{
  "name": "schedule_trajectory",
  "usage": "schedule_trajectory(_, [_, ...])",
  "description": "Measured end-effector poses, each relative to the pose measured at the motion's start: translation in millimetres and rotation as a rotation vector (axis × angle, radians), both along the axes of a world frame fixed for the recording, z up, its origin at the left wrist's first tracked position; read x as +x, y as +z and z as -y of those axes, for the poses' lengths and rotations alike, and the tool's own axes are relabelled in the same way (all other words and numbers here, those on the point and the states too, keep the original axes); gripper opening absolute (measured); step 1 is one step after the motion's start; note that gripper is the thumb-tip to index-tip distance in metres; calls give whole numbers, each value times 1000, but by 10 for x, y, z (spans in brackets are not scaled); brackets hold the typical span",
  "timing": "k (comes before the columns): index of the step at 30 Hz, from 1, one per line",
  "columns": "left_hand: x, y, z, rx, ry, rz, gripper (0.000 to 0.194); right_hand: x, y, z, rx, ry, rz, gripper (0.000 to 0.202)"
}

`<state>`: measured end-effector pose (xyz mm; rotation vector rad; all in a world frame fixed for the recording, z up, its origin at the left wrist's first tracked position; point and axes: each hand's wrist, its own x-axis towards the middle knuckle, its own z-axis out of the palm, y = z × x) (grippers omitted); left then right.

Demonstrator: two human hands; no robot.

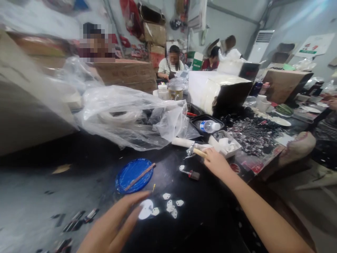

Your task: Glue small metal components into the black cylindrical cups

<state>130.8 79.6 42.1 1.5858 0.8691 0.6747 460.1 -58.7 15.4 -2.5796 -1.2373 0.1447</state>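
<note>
Near the white box of crumpled tissue (226, 143), my right hand (214, 161) is closed round a light wooden stick (200, 153). The stick's far end meets some clear, crumpled material. My left hand (116, 221) is open at the lower left, fingers apart, beside a white disc (146, 209). Several small white pieces with holes (169, 205) lie right of the disc. Beyond my left hand, a brown stick (139, 177) rests across a blue round lid (134, 175). A small dark-handled item (194, 175) lies between my hands, next to another white piece.
A large clear plastic bag (126, 116) spreads across the back. A water bottle (209, 126) lies in a black tray. Many small dark parts (247, 135) are heaped at the right. Small dark bars (75, 220) lie at the lower left. Several people sit beyond the boxes.
</note>
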Motion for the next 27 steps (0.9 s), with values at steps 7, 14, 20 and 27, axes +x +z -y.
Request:
schedule_trajectory(7, [2007,-114,-622,631,-502,-340,31,-114,23,423,11,-92,-107,23])
schedule_trajectory(14, [2678,-360,-682,931,-601,-513,43,-63,-136,389,3,-139,-65,26])
schedule_trajectory(20, [2661,-419,-729,1100,-581,-637,43,-169,-126,402,71,-136,-58,31])
schedule_trajectory(27, [2510,-422,-776,1217,-607,-632,41,-302,-163,538,202,-154,-133,27])
